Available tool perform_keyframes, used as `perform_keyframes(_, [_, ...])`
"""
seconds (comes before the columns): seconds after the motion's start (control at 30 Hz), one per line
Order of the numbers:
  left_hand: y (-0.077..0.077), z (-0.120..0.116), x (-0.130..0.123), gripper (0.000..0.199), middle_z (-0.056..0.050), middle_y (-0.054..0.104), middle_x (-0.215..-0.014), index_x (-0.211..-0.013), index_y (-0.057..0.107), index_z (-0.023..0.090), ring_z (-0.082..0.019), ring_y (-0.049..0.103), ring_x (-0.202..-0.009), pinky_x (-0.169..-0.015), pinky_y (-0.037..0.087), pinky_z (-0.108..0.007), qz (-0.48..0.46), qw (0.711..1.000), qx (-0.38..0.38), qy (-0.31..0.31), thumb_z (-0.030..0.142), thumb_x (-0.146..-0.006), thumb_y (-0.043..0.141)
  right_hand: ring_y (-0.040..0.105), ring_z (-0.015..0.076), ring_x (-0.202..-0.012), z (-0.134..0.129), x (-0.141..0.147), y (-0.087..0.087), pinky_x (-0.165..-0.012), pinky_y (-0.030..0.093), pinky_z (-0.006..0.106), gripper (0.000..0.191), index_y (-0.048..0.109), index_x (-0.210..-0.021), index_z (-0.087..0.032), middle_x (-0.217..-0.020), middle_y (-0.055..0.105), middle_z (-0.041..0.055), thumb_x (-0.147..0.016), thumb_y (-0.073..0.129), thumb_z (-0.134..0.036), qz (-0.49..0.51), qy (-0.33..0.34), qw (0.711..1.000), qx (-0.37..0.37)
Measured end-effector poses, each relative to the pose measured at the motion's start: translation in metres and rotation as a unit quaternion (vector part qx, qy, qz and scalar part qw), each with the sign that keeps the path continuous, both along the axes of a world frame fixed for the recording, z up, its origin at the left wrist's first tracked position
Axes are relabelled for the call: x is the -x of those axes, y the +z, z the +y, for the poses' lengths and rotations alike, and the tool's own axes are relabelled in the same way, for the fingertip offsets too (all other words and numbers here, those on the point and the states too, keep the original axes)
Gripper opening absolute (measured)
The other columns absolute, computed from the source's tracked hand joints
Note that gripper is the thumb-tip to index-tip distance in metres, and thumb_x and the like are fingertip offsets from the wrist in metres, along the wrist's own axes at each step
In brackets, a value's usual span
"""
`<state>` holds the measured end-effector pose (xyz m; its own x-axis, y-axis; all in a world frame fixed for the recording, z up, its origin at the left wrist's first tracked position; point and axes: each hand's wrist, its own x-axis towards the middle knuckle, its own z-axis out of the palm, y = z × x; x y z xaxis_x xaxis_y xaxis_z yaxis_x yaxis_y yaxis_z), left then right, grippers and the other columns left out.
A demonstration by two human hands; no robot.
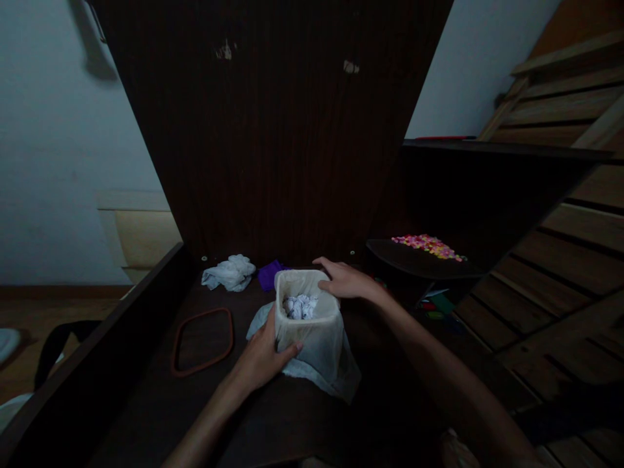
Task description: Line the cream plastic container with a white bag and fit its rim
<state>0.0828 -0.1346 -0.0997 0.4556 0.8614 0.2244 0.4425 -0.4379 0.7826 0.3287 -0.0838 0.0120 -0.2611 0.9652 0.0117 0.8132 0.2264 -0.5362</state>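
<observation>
A small bin [312, 354] lined with a thin whitish plastic bag stands upright on the dark wooden surface, the bag folded over its rim and hanging loosely down the outside. Crumpled white paper [301, 307] lies inside it. My left hand [268, 356] grips the left side, thumb across the front and fingers partly hidden behind. At the far right corner, my right hand [347, 281] holds the lined rim, its thumb over the edge and fingers outside. To the left lies a brown rounded-square ring [207, 313], apart from both hands.
Behind the bin are a crumpled whitish plastic bag [229, 273] and a purple item [270, 275]. A tall dark panel [273, 143] rises at the back. A corner shelf [404, 260] on the right bears many small colourful pieces [429, 246]. A raised board [97, 364] edges the left side.
</observation>
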Motion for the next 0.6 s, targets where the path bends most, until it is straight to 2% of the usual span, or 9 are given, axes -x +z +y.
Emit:
perform_keyframes(0.1, [-0.004, -0.002, 0.004, 0.092, -0.019, 0.055, -0.146, -0.159, 0.022, 0.021, -0.036, 0.055, -0.133, -0.108, 0.047, -0.054, 0.016, 1.0, -0.025, -0.001, 0.039, -0.083, 0.073, 0.057, 0.0309, -0.117, -0.017, 0.003, 0.023, -0.102, 0.043, 0.045, 0.049, 0.062, -0.129, -0.021, -0.127, 0.065, 0.0118, -0.082, 0.071, -0.031, -0.008, 0.054, 0.993, -0.101])
perform_keyframes(0.2, [-0.008, -0.002, 0.007, 0.096, -0.02, 0.053, -0.147, -0.159, 0.021, 0.02, -0.036, 0.054, -0.134, -0.109, 0.047, -0.055, 0.026, 0.999, -0.019, -0.012, 0.038, -0.082, 0.075, 0.055, 0.0298, -0.121, -0.034, 0.009, 0.034, -0.106, 0.042, 0.044, 0.052, 0.067, -0.124, -0.025, -0.127, 0.065, 0.008, -0.078, 0.078, -0.045, -0.02, 0.179, 0.98, -0.081])
perform_keyframes(0.27, [-0.013, -0.002, 0.01, 0.091, -0.021, 0.053, -0.147, -0.157, 0.024, 0.019, -0.035, 0.054, -0.135, -0.11, 0.046, -0.054, 0.036, 0.999, -0.006, -0.012, 0.036, -0.083, 0.074, 0.048, 0.0312, -0.131, -0.048, 0.012, 0.03, -0.111, 0.038, 0.045, 0.061, 0.065, -0.127, -0.025, -0.138, 0.06, 0.008, -0.073, 0.082, -0.048, -0.04, 0.213, 0.974, -0.072])
perform_keyframes(0.3, [-0.015, -0.002, 0.011, 0.088, -0.021, 0.053, -0.147, -0.156, 0.026, 0.018, -0.035, 0.053, -0.136, -0.111, 0.045, -0.054, 0.037, 0.999, -0.009, -0.005, 0.035, -0.084, 0.073, 0.044, 0.0319, -0.136, -0.056, 0.012, 0.025, -0.114, 0.035, 0.045, 0.064, 0.063, -0.13, -0.026, -0.143, 0.055, 0.0084, -0.073, 0.083, -0.047, -0.045, 0.205, 0.974, -0.088])
perform_keyframes(0.37, [-0.02, -0.001, 0.015, 0.083, -0.021, 0.053, -0.147, -0.153, 0.032, 0.018, -0.035, 0.053, -0.136, -0.111, 0.045, -0.053, 0.031, 0.999, -0.038, 0.02, 0.034, -0.084, 0.073, 0.043, 0.0317, -0.137, -0.074, 0.013, 0.009, -0.114, 0.035, 0.046, 0.059, 0.061, -0.132, -0.025, -0.145, 0.052, 0.0105, -0.08, 0.077, -0.047, -0.027, 0.133, 0.976, -0.17])
perform_keyframes(0.4, [-0.023, -0.001, 0.017, 0.079, -0.02, 0.054, -0.146, -0.151, 0.036, 0.018, -0.034, 0.053, -0.135, -0.111, 0.045, -0.052, 0.027, 0.997, -0.061, 0.034, 0.035, -0.083, 0.073, 0.048, 0.031, -0.131, -0.084, 0.013, -0.002, -0.11, 0.039, 0.046, 0.051, 0.062, -0.128, -0.023, -0.138, 0.057, 0.0124, -0.084, 0.072, -0.047, -0.01, 0.075, 0.973, -0.216])
perform_keyframes(0.47, [-0.026, -0.002, 0.024, 0.071, -0.017, 0.059, -0.14, -0.145, 0.045, 0.019, -0.034, 0.057, -0.13, -0.108, 0.048, -0.051, 0.028, 0.992, -0.105, 0.06, 0.037, -0.083, 0.073, 0.061, 0.0285, -0.105, -0.105, 0.015, -0.027, -0.091, 0.05, 0.042, 0.031, 0.066, -0.102, -0.021, -0.109, 0.066, 0.0138, -0.089, 0.065, -0.049, 0.024, -0.061, 0.953, -0.294])
perform_keyframes(0.53, [-0.029, -0.003, 0.03, 0.063, -0.015, 0.065, -0.132, -0.138, 0.053, 0.021, -0.034, 0.061, -0.122, -0.104, 0.05, -0.052, 0.045, 0.986, -0.141, 0.079, 0.041, -0.083, 0.074, 0.065, 0.0258, -0.082, -0.123, 0.019, -0.055, -0.075, 0.051, 0.038, 0.037, 0.063, -0.083, -0.022, -0.086, 0.067, 0.0105, -0.086, 0.064, -0.059, -0.01, -0.109, 0.962, -0.252])
perform_keyframes(0.6, [-0.029, -0.003, 0.036, 0.055, -0.012, 0.068, -0.125, -0.131, 0.059, 0.022, -0.034, 0.063, -0.115, -0.1, 0.051, -0.054, 0.07, 0.981, -0.162, 0.087, 0.044, -0.082, 0.074, 0.069, 0.0271, -0.079, -0.135, 0.025, -0.083, -0.069, 0.051, 0.037, 0.044, 0.065, -0.093, -0.022, -0.088, 0.071, 0.0103, -0.08, 0.068, -0.063, -0.049, -0.135, 0.977, -0.156])
